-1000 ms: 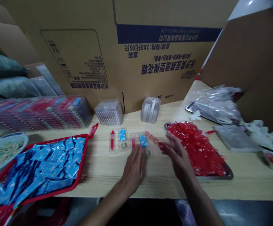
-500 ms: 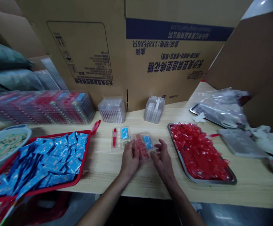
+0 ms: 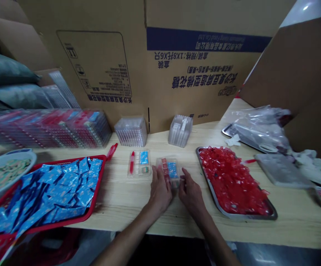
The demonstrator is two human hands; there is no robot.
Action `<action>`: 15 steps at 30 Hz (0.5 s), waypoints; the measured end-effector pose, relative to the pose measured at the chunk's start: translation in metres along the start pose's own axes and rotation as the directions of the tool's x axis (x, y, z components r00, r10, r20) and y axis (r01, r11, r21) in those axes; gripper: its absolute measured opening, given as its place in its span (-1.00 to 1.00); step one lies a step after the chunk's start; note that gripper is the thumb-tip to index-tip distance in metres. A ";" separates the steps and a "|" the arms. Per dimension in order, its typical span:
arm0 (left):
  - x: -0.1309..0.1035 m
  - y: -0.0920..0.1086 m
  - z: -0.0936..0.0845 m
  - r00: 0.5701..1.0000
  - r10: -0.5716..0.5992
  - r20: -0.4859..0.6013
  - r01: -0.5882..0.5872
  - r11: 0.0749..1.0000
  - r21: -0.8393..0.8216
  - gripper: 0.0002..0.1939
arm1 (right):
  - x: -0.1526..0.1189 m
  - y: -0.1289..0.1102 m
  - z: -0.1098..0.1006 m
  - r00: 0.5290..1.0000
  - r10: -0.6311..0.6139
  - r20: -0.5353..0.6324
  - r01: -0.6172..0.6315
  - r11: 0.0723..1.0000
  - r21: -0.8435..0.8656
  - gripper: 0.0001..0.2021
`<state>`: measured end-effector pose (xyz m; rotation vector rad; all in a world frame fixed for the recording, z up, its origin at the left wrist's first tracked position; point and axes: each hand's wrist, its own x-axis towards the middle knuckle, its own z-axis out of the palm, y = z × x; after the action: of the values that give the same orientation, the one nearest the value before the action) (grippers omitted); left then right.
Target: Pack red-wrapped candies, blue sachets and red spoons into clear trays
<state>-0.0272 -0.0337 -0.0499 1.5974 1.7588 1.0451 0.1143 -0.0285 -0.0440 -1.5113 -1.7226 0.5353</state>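
Observation:
A small clear plastic tray (image 3: 179,166) lies on the table between my hands, with a red strip of square pieces (image 3: 165,166) on its left and a blue packet (image 3: 172,170) on its right. My left hand (image 3: 160,192) is closed on the tray's left and lower edge, its fingers partly covering the red pieces. My right hand (image 3: 191,193) has its fingers curled at the tray's right edge. Just left is a second clear tray (image 3: 137,173) with a red pen-shaped tube (image 3: 132,162), a blue packet (image 3: 144,157) and a small striped piece (image 3: 145,169).
To the left are a red basket (image 3: 95,199) of blue packets and a pale bowl (image 3: 33,162) of striped pieces. A metal tray (image 3: 214,197) of red wrapped pieces stands right. Stacked clear trays (image 3: 131,131) and [filled] packs (image 3: 74,127) line the cardboard box (image 3: 107,74).
My right hand's spread fingers have drawn in at the tray's edge. My left hand has shifted slightly right and down, uncovering the striped piece in the second tray.

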 end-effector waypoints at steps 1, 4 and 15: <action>0.003 0.000 -0.003 1.000 -0.017 -0.019 0.016 1.000 -0.015 -0.32 | 0.000 -0.002 -0.001 1.000 -0.023 0.003 0.023 1.000 -0.009 -0.50; 0.011 -0.002 -0.015 0.998 -0.043 -0.037 0.042 0.999 -0.027 -0.44 | 0.001 -0.009 -0.004 0.996 -0.082 0.034 0.084 0.995 -0.052 -0.62; -0.011 0.032 -0.030 0.928 0.178 0.328 -0.310 0.856 0.414 -0.49 | 0.001 -0.015 -0.007 0.987 -0.156 0.042 0.161 0.974 -0.161 -0.66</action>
<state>-0.0319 -0.0506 -0.0085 2.1905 1.7141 0.4775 0.1106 -0.0315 -0.0283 -1.4675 -1.9302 0.3418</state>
